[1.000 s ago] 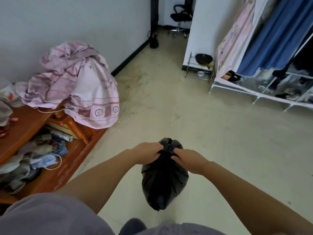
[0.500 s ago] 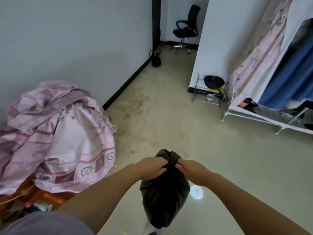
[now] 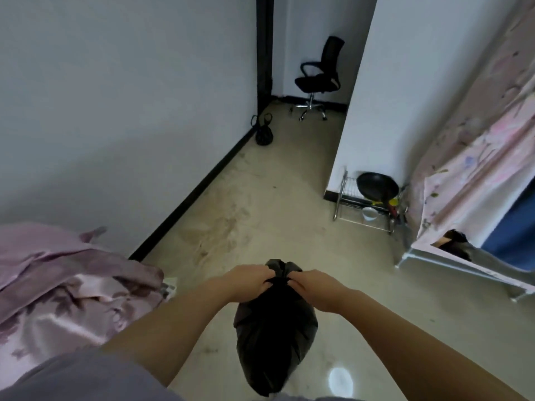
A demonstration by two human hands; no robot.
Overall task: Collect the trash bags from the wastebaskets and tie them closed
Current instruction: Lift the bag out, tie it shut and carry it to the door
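A pale, glossy tiled floor runs between white walls, and I stand on it looking down. Nearest me, the full black plastic trash bag hangs in the air in front of my body, off the floor. My left hand and right hand sit close together at its gathered neck, the fingers of both curled tight around the bunched plastic, one hand to each side. The bag looks soft, thin and slippery, lightly loaded, so I judge the twisted neck the only sound place to hold; the belly would give or tear. Its long axis runs straight down, neck up, bulge below. To my left lies a heap of pink satin bedding. Farther right, a black frying pan rests on a wire rack. Farthest off stands a black office chair.
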